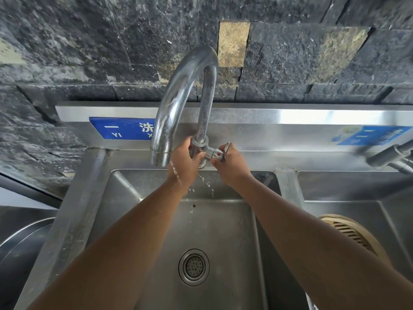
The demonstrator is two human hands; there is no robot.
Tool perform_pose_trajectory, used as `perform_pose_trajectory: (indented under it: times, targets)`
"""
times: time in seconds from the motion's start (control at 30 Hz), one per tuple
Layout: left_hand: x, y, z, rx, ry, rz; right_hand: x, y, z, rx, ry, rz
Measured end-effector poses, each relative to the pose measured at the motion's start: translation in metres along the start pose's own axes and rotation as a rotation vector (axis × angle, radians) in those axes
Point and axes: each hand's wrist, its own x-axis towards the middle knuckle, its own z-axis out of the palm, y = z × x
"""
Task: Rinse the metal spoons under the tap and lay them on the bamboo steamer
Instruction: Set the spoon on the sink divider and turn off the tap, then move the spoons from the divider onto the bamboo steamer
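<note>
Silver tap; grey steel sink; blue labels, white lettering; tan slatted bamboo steamer; dark mottled stone wall.

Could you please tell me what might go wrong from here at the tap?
The right hand grips the tap handle; a hard turn might splash water beyond the sink. The dripping left hand holds the tap and could slip. The bamboo steamer lies by the right forearm, which might knock it.

steel sink | tap on rear ledge | bamboo steamer in right basin
</note>
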Motion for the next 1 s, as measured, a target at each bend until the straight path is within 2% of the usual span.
perform_pose_trajectory:
  times: [0.43, 0.57, 0.67, 0.8, 1.0]
  targets:
    - [0.001, -0.003, 0.002, -0.034, -0.029, -0.047, -0.001, 0.0, 0.0, -0.009, -0.008, 0.008]
    - [0.003, 0.001, -0.004, 0.052, -0.08, -0.097, -0.005, -0.004, -0.002, -0.008, -0.006, 0.033]
    - [-0.004, 0.012, -0.009, 0.032, -0.131, -0.147, -0.012, -0.011, -0.007, -0.001, -0.022, 0.061]
    - [-0.023, 0.025, -0.023, 0.056, -0.158, -0.228, -0.043, -0.019, -0.022, -0.014, -0.003, 0.095]
    - [-0.079, 0.05, -0.039, 0.032, -0.29, -0.241, -0.122, -0.012, -0.054, -0.05, -0.052, 0.157]
